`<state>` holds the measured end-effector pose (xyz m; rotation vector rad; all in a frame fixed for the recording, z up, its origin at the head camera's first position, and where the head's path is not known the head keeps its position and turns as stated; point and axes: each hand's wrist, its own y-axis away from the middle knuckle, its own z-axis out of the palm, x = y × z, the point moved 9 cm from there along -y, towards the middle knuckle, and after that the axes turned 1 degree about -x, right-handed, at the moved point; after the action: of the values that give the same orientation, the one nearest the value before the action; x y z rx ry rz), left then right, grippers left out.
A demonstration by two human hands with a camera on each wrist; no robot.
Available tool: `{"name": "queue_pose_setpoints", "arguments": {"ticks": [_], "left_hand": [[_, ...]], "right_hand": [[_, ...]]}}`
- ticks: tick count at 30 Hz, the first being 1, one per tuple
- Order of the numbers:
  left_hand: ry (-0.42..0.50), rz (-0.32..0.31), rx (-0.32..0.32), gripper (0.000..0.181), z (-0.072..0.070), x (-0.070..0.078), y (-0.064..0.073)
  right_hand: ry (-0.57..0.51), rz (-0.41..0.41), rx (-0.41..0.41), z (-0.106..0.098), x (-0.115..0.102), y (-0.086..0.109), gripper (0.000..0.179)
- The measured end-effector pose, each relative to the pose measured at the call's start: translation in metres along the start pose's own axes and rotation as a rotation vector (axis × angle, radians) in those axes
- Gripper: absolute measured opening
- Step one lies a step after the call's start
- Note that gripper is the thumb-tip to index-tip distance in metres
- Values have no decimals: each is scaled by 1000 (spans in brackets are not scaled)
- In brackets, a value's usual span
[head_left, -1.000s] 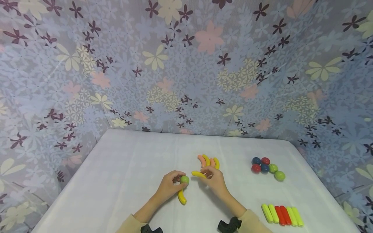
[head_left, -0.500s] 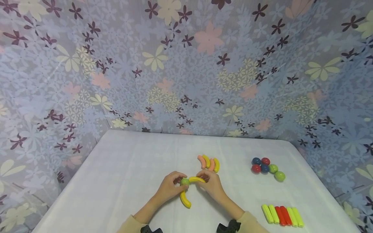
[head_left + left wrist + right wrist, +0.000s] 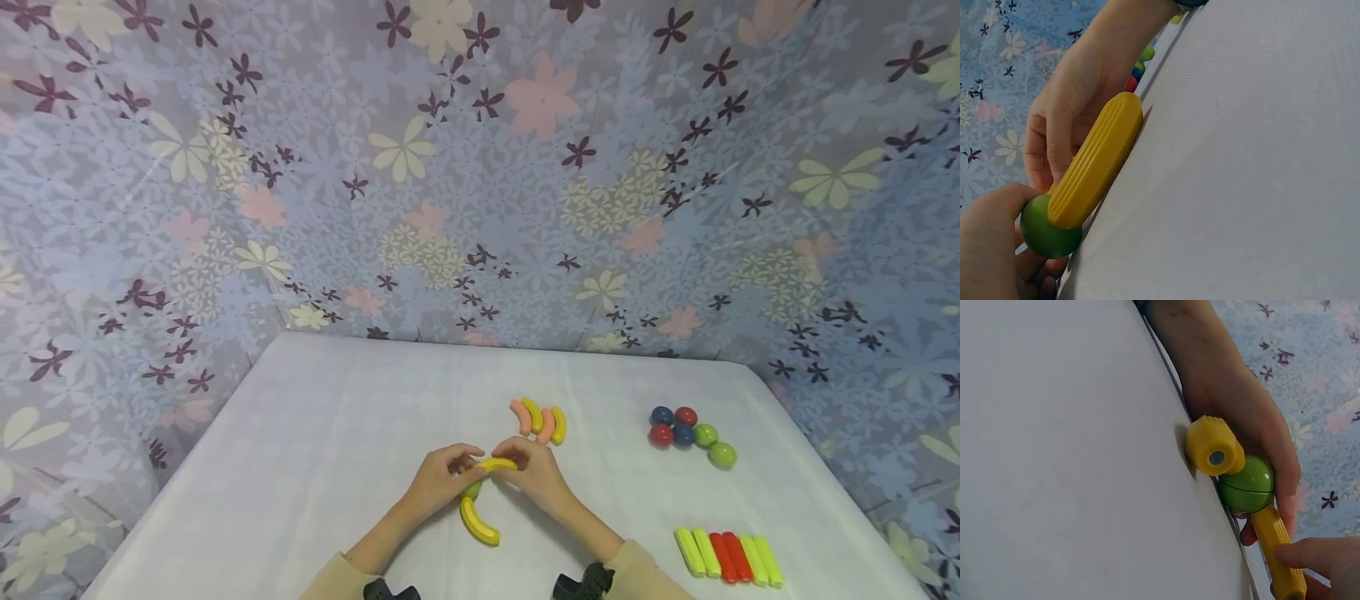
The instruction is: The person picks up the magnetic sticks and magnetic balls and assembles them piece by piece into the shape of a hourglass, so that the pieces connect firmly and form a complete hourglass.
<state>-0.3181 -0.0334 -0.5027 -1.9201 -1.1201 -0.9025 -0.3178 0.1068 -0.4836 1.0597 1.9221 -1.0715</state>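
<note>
Head view: hands near each other over the white table (image 3: 337, 417), both occupied. Left hand (image 3: 441, 482) grips a green ball (image 3: 472, 492); right hand (image 3: 537, 473) pinches a yellow curved bar (image 3: 499, 463) between them. A second yellow bar (image 3: 478, 523) lies at the ball, on the wearer's side of the hands. Just beyond right hand: pink and yellow curved bars (image 3: 533, 415) in a row. Well right of it: blue, red and green balls (image 3: 684, 434); nearer the wearer, lime and red sticks (image 3: 724, 557). Left wrist view: second bar ridged, touching the ball beside left thumb. Right wrist view: ball seamed, pinched bar against it under right thumb.
</note>
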Motion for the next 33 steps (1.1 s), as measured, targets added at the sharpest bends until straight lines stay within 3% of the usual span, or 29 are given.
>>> {"name": "queue_pose_setpoints", "arguments": {"ticks": [4, 8, 12, 17, 24, 27, 33], "left_hand": [[0, -1, 13, 26, 0, 1, 0], [-11, -19, 16, 25, 2, 2, -1], [-35, -46, 23, 24, 2, -1, 0], [-21, -41, 51, 21, -4, 0, 2], [-77, -83, 142, 20, -15, -5, 2], [-72, -119, 169, 20, -18, -7, 2], [-55, -142, 188, 21, -20, -10, 2]], "right_hand": [[21, 40, 26, -5, 3, -2, 21], [42, 142, 115, -30, 13, 2, 18], [68, 237, 237, -68, 26, 9, 15], [215, 311, 413, -128, 38, 24, 16], [323, 322, 651, -197, 49, 50, 20], [334, 335, 696, -213, 54, 58, 21], [388, 384, 681, -224, 63, 61, 28]]}}
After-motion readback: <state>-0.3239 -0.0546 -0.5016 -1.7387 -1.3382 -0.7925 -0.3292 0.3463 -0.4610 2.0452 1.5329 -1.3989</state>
